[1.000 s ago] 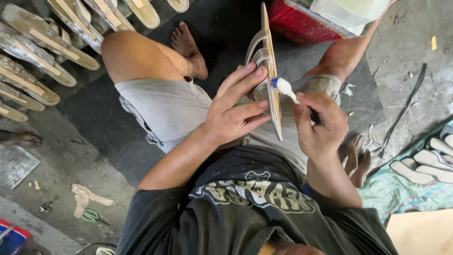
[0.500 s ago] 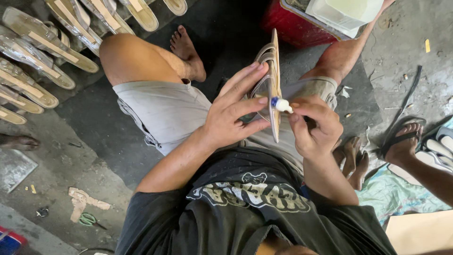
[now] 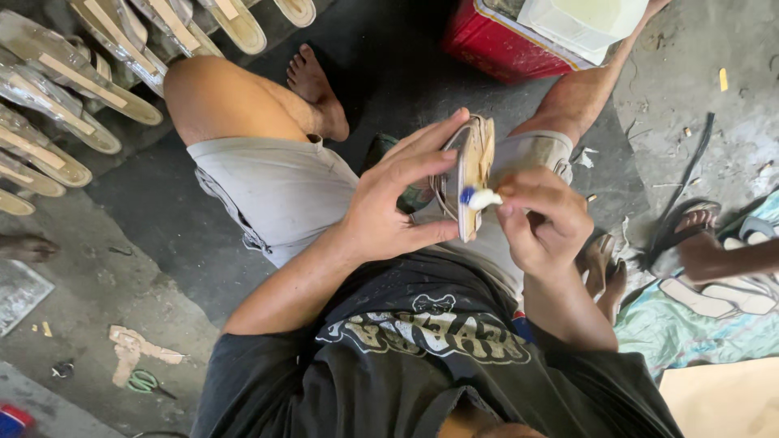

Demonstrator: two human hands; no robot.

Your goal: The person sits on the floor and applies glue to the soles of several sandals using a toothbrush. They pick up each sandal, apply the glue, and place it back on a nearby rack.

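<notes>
Your left hand cradles the sandal sole on edge above your lap, fingers spread along its face, thumb underneath. Your right hand is closed on a small white-tipped applicator touching the sole's rim. Keep the sole steady, follow the edge slowly, press lightly. Finished soles lie well apart.

A grey concrete floor carries rows of sandals, a red box and green scissors.
</notes>
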